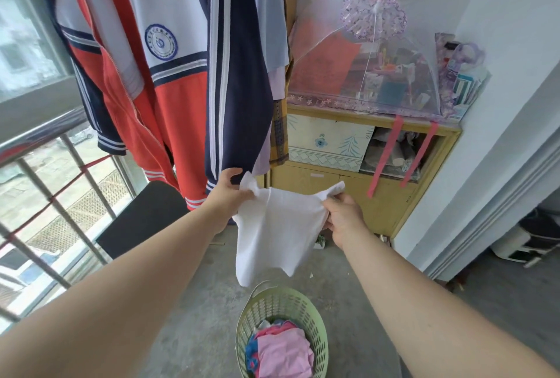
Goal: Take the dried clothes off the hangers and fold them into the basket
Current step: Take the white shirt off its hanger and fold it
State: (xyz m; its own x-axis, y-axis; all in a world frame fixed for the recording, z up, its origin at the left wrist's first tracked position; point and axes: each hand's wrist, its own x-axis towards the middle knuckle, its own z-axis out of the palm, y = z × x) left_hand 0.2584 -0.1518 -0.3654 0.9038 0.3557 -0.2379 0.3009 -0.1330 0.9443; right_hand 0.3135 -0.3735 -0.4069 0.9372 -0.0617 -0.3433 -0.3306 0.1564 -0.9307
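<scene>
A home balcony, clothes (169,68) hanging to dry by a railed window (45,183), yellow cupboard (372,165), green washing basket (281,326) on the floor

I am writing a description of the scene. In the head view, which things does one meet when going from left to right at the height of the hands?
Metal railing → dark chair back → left hand → white garment → right hand → yellow cabinet → white wall.
</scene>
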